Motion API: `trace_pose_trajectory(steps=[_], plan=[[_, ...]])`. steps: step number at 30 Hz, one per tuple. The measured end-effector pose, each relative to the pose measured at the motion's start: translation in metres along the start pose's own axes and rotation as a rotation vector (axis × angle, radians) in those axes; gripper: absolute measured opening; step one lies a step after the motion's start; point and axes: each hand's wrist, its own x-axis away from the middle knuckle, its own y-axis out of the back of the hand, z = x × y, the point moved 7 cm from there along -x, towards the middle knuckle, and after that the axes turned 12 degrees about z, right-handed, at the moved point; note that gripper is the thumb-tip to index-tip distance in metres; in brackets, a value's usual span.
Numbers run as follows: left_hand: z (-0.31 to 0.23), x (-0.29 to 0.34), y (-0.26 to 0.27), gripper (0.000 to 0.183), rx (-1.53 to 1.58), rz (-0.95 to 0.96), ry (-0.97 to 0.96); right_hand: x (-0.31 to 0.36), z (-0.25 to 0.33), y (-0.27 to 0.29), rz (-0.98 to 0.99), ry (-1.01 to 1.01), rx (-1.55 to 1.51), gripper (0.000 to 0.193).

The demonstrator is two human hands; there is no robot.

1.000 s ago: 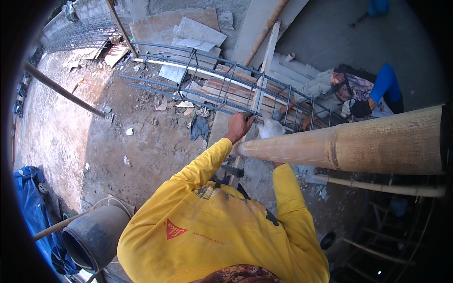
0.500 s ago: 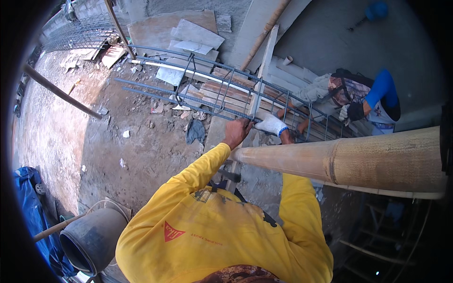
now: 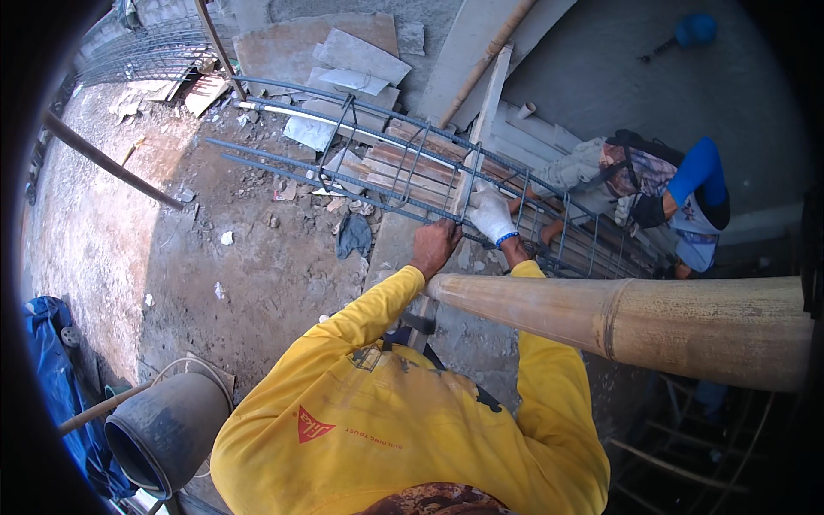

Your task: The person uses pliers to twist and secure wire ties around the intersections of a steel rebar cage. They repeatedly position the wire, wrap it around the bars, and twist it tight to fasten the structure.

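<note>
A long rebar cage [image 3: 403,160], long steel bars joined by square stirrups, stretches in front of me from upper left to right. My left hand [image 3: 436,244] is bare, its fingers closed round the cage's near bar beside a pale wooden batten [image 3: 469,182]. Just right of it is my right hand [image 3: 492,215] in a white knitted glove with a blue cuff. It reaches over the near bar by the batten with curled fingers; whatever they grip is hidden. A thick bamboo pole [image 3: 549,302] crosses above my right forearm.
At right, a co-worker [image 3: 639,167] with a blue sleeve bends beside the cage. Boards [image 3: 313,47] lean at the back. A dark bucket [image 3: 172,429] and blue tarp [image 3: 64,369] lie lower left. A slanting pole [image 3: 112,163] stands at far left.
My right hand has moved up and forward over the near bar, toward the batten. The left hand stays at the bar. The bamboo pole appears lower in view.
</note>
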Motion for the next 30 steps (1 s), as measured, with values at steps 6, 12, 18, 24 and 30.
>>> trace_pose_trajectory(steps=[6,12,18,24,30], plan=[[-0.001,0.001,-0.003,0.020,-0.009,-0.035,-0.026,0.021,0.011,0.033,0.198,-0.157,-0.074,0.032],[-0.002,0.000,-0.004,0.018,-0.006,-0.054,-0.036,0.007,0.007,0.030,0.342,-0.197,-0.097,0.039],[-0.003,0.001,-0.003,0.023,-0.047,0.014,-0.013,0.004,-0.014,0.019,0.527,-0.420,-0.526,0.033],[-0.007,0.004,0.007,0.022,0.006,-0.037,-0.031,0.013,0.011,0.026,0.407,-0.123,-0.449,0.029],[0.000,0.001,-0.007,0.023,-0.044,0.070,0.025,0.045,0.023,0.000,0.339,-0.250,-0.618,0.028]])
